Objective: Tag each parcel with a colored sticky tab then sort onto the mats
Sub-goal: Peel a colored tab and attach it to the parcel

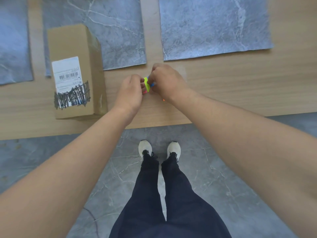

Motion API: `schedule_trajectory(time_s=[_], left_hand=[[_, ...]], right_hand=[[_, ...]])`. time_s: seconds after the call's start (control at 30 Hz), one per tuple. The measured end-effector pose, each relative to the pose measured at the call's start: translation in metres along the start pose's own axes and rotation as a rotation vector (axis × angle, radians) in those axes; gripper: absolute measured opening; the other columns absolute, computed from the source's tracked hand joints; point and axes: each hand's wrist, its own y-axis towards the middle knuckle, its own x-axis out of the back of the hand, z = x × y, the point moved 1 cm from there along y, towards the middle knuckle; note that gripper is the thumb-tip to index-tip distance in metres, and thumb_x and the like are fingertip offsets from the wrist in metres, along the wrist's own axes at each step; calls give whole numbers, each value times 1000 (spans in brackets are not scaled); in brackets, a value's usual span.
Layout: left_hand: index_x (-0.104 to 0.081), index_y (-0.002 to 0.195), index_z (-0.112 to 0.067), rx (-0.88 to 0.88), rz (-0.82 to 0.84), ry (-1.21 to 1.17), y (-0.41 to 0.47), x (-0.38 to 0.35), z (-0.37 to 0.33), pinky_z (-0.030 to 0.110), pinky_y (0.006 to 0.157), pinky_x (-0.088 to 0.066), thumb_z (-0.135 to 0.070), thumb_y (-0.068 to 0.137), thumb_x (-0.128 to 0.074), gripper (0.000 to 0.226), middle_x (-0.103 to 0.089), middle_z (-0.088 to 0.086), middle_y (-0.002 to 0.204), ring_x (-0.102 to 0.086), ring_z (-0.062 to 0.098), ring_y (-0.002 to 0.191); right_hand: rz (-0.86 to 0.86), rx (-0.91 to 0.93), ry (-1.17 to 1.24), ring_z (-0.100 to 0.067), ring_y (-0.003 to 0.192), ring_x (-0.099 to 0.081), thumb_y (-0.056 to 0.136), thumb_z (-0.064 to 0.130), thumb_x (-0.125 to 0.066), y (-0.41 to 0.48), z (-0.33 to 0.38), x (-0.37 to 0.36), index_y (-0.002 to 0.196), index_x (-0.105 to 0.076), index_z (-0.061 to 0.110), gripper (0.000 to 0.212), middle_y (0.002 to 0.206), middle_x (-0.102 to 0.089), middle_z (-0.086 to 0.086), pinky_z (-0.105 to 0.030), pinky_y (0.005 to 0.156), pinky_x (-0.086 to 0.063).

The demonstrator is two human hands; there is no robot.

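A small pad of coloured sticky tabs (147, 84), yellow-green, blue and pink strips, is held above the wooden table between both hands. My left hand (130, 91) grips its left side. My right hand (165, 81) pinches the tabs at the top right. A cardboard parcel (75, 69) with a white shipping label, partly scribbled over in black, stands to the left of my hands, half on the middle mat (116, 31). Most of the pad is hidden by my fingers.
Three grey marble-pattern mats lie on the wooden table (223, 86): one at the far left (13, 48), the middle one, and one at the right (214, 26). The table's front edge runs just before my feet on the grey tiled floor.
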Motion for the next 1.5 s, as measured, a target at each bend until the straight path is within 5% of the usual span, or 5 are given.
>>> schedule_trajectory(time_s=[0.23, 0.47, 0.93, 1.33, 1.5], left_hand=[[-64, 88, -8, -58, 21, 253, 13, 15, 12, 61, 92, -52, -45, 70, -46, 45, -73, 17, 98, -68, 38, 100], [-75, 104, -17, -342, 13, 746, 3, 19, 8, 31, 53, -33, -11, 93, -48, 30, -63, 8, 71, -48, 22, 59], [-58, 139, -27, -651, 182, 1175, 17, 27, 34, 45, 95, -44, -18, 86, -51, 54, -47, 13, 124, -45, 37, 102], [-45, 148, -32, -645, 219, 1213, 17, 28, 36, 43, 100, -42, -23, 91, -50, 58, -40, 7, 132, -41, 32, 110], [-68, 125, -23, -388, 155, 764, 17, 22, 15, 30, 90, -45, -27, 97, -56, 31, -59, 4, 111, -57, 21, 99]], right_hand=[[29, -66, 95, -28, 100, -65, 70, 12, -85, 10, -1, 4, 100, -81, 23, 32, 109, -67, -4, -26, 70, -33], [9, -47, 119, -23, 99, -66, 76, 11, -81, 16, -6, 3, 98, -82, 23, 25, 106, -73, -2, -23, 70, -35], [24, 59, 35, -22, 103, -64, 87, 4, -62, 8, 1, 15, 118, -71, 22, 36, 108, -71, 1, -35, 84, -53], [-577, -282, 505, -20, 84, -63, 89, -3, -57, -2, 0, 16, 93, -52, 19, 22, 85, -65, 5, -40, 79, -51], [-714, -237, 728, -10, 70, -64, 86, 4, -69, -23, 8, 26, 89, -54, 16, 19, 79, -67, 7, -12, 68, -44]])
